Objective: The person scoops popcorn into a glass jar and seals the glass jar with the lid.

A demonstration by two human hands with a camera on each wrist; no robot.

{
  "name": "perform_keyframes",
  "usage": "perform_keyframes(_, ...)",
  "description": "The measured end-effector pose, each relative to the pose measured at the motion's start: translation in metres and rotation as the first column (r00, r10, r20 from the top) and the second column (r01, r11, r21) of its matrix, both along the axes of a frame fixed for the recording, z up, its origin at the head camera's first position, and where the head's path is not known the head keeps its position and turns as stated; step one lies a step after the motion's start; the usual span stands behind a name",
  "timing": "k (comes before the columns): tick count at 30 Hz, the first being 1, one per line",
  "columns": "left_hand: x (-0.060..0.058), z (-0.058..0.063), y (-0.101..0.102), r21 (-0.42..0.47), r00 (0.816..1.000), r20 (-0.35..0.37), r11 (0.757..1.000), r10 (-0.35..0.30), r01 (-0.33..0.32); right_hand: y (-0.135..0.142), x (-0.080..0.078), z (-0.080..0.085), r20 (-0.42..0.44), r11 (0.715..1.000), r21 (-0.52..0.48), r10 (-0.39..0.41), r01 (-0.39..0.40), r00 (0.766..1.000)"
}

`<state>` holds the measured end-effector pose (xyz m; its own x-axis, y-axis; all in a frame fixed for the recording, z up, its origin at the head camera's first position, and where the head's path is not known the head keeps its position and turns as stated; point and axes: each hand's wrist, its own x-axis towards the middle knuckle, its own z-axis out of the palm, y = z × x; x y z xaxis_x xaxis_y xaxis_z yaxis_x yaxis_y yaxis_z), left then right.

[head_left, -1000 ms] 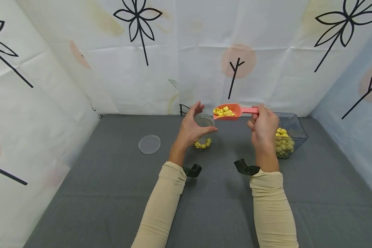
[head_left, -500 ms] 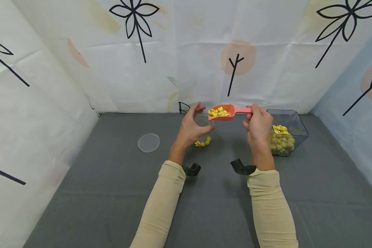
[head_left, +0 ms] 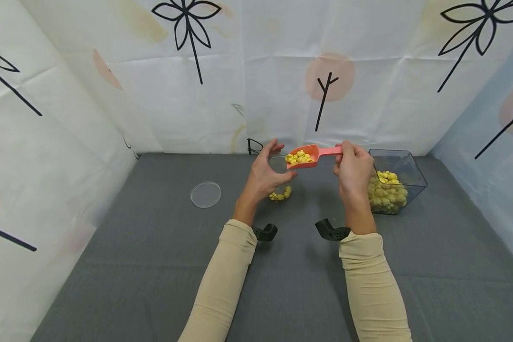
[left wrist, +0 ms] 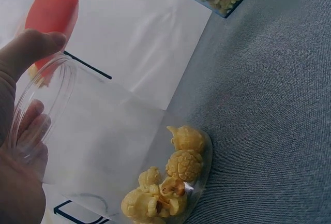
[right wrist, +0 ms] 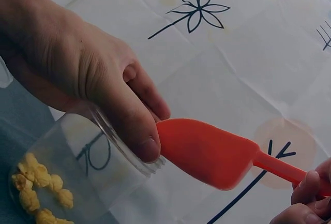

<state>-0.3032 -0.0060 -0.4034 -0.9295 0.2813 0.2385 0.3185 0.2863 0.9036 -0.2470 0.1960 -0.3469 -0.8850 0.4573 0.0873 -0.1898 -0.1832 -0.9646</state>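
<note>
My left hand [head_left: 261, 178] grips a clear plastic jar [left wrist: 103, 136] near its rim, thumb on the near side and fingers beyond. Several pieces of yellow popcorn [left wrist: 184, 165] lie at the bottom of the jar, which stands on the table. In my right hand [head_left: 354, 171] is the handle of an orange-red scoop [right wrist: 207, 154], pinched between thumb and fingers. Yellow popcorn [head_left: 298, 157] heaps in the scoop. Its tip is over the jar's mouth, close to my left thumb; the left wrist view shows some popcorn right behind the rim.
A transparent bin [head_left: 415, 178] partly filled with popcorn stands right of my right hand. A round clear lid [head_left: 205, 194] lies on the grey table [head_left: 154, 266], left of the jar. White printed cloth [head_left: 282, 80] walls the back and sides.
My right hand has moved left with the loaded scoop, bringing its tip from beside the jar to over its mouth. The scoop tilts slightly more downward. My left hand keeps its hold on the jar.
</note>
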Motion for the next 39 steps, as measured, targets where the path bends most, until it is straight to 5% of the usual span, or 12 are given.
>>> perform_keyframes(13, -0.003, -0.001, 0.0, 0.044, 1.0, -0.004, 0.999, -0.029, 0.029, -0.008, 0.001, 0.006, -0.014, 0.99, 0.135, -0.032, 0.033, 0.999)
perform_keyframes(23, -0.004, -0.002, -0.001, 0.045, 0.999, -0.02, 0.998, -0.039, 0.039, -0.018, 0.003, 0.011, -0.028, 0.952, 0.298, -0.072, 0.077, 0.997)
perform_keyframes(39, -0.002, 0.0, -0.003, 0.043, 0.999, -0.02, 0.998, -0.04, 0.041, -0.017, 0.0, 0.009, 0.009, 0.96, 0.273, -0.074, 0.068, 0.997)
